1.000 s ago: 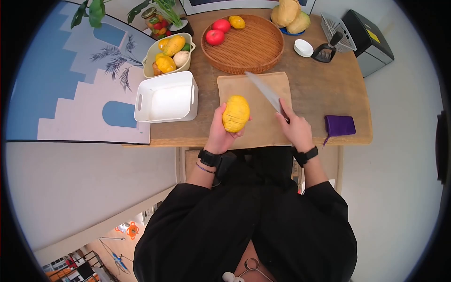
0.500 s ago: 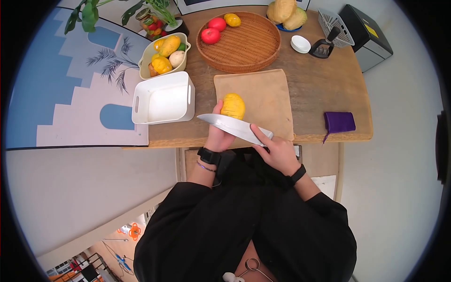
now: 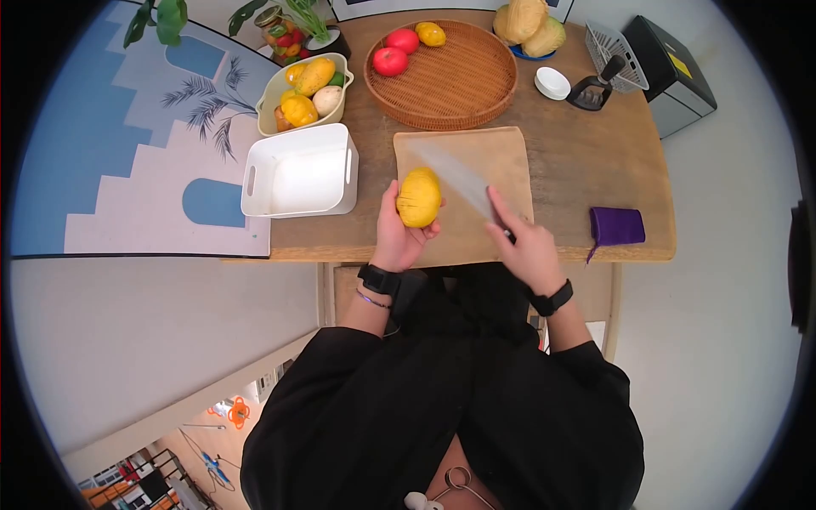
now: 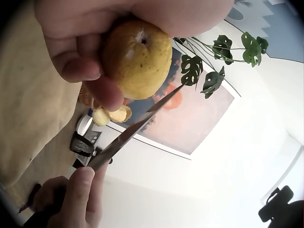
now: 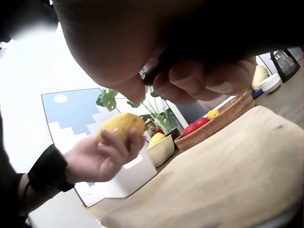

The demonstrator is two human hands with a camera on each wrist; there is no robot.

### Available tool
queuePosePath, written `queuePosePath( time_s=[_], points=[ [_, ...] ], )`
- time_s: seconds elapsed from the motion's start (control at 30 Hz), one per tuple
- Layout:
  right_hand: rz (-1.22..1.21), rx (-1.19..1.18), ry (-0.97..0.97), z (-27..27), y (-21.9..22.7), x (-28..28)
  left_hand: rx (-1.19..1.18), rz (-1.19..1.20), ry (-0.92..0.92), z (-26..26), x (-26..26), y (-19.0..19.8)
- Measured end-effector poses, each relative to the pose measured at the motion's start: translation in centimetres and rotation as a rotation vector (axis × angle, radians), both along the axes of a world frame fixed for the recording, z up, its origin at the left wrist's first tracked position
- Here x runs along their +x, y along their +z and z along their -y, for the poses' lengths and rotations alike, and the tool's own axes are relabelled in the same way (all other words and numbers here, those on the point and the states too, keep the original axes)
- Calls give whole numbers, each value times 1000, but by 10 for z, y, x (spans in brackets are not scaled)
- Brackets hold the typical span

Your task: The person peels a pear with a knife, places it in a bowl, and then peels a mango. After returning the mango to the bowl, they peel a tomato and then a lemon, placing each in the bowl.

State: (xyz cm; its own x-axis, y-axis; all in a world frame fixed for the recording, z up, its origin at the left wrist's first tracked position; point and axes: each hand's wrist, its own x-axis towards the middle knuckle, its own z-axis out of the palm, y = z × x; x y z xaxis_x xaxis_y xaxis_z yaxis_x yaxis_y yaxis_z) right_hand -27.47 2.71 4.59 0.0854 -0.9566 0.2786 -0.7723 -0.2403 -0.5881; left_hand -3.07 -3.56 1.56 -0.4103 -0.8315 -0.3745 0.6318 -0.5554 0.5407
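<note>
Head view: the left hand (image 3: 401, 240) holds a yellow mango-like fruit (image 3: 419, 197), its fingers curled about the lower part and its scored side uppermost, raised over a tan mat (image 3: 489, 153). The right hand (image 3: 534, 253) grips a kitchen knife (image 3: 463, 180) by its dark handle, fingers wrapped round it and index finger extended toward the motion-blurred blade. Left wrist view: the blade lies near the left fingers, apart from the fruit; the right thumb rests at the blade's base. Beyond both hands' fingers stands a round wicker tray (image 3: 450, 81); left of the left fingers, a white bin (image 3: 302, 180); right of the right fingers, a purple pouch (image 3: 617, 227).
</note>
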Motion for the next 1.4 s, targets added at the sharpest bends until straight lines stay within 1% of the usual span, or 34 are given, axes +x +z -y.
queuePosePath(
  time_s=[0.03, 0.07, 0.1, 0.13, 0.17, 0.2, 0.27, 0.37, 0.43, 0.47, 0.5, 0.53, 0.57, 0.6, 0.63, 0.67, 0.7, 0.73, 0.77, 0.8, 0.83, 0.87, 0.93, 0.97, 1.0, 1.03, 1.07, 1.1, 1.13, 1.17, 1.2, 1.27, 1.33, 1.4],
  points=[
    [1, 1, -3, -6, 3, 6, 3, -120, 22, 2, 2, -7],
    [-47, 31, 64, -13, 7, 12, 6, -241, 43, 3, 3, -14],
    [-95, 63, 132, -19, 9, 16, 9, -241, 37, 2, -2, -8],
    [-154, 13, 173, -22, 4, 19, 44, -150, 85, -2, -12, 5],
    [-154, 14, 171, -24, 1, 22, 76, -58, 134, -3, -16, 12],
    [-174, 17, 179, -26, -1, 24, 6, -83, 93, -1, -13, 6],
    [-194, 19, 190, -27, -3, 27, -11, -101, 83, 0, -11, -6],
    [-198, 4, 191, -26, -4, 28, -44, -107, 78, -1, -11, -6],
    [-203, 9, 181, -25, -5, 28, -62, -93, 81, -2, -14, 2],
    [-204, 8, 182, -23, -3, 27, 34, -83, 119, -4, -18, 6],
    [-182, 74, 170, -20, 1, 24, 131, -71, 156, -5, -20, 10],
    [-160, 140, 158, -16, 4, 21, 131, -71, 156, -4, -15, -4],
    [-159, 140, 157, -11, 4, 18, 6, -279, 40, -1, -4, -29],
    [-4, 111, 150, -6, 5, 16, -120, -484, -78, 0, 1, -25],
    [152, 82, 141, 0, 5, 12, -120, -484, -81, -1, 3, -22],
    [152, 81, 138, 5, 9, 6, -136, -319, -98, -3, 6, -18],
    [60, 223, 86, 11, 17, -3, -153, -155, -113, -4, 5, -2],
    [-32, 364, 34, 14, 20, -9, -154, -155, -114, -6, 1, 12],
    [-32, 363, 35, 14, 19, -14, -55, -68, -51, -8, -5, 25],
    [-17, 362, -4, 16, 17, -17, 45, 20, 15, -9, -8, 32],
    [-3, 360, -41, 17, 15, -18, 43, 21, 20, -8, -8, 31],
    [-3, 360, -36, 16, 15, -17, 20, 9, 16, -7, -8, 28],
    [125, 266, -53, 5, 15, -14, 0, -4, 10, -3, -5, 16],
    [124, 267, -56, -1, 16, -11, -54, -90, -32, 0, -1, 4],
    [50, 222, 0, -7, 17, -7, -109, -175, -75, 2, 0, -1],
    [-23, 176, 55, -13, 18, -2, -107, -176, -80, 3, -1, -6],
    [-97, 89, 97, -19, 16, 2, -38, -172, -36, 3, -3, -12],
    [-96, 90, 94, -23, 12, 5, 31, -166, 9, 2, -6, -8],
    [-140, 47, 141, -26, 8, 8, 33, -165, 6, 2, -10, -5],
    [-185, 3, 188, -28, 5, 10, -2, -98, 24, 1, -13, -1],
    [-215, -2, 189, -30, 3, 13, -38, -32, 44, 1, -16, 4],
    [-216, 1, 189, -31, 0, 15, -31, -54, 35, 1, -16, 4],
    [-216, 3, 192, -29, -1, 16, -24, -76, 29, -1, -19, 14],
    [-170, -7, 156, -22, 1, 13, 144, -49, 109, -5, -24, 25]
  ],
)
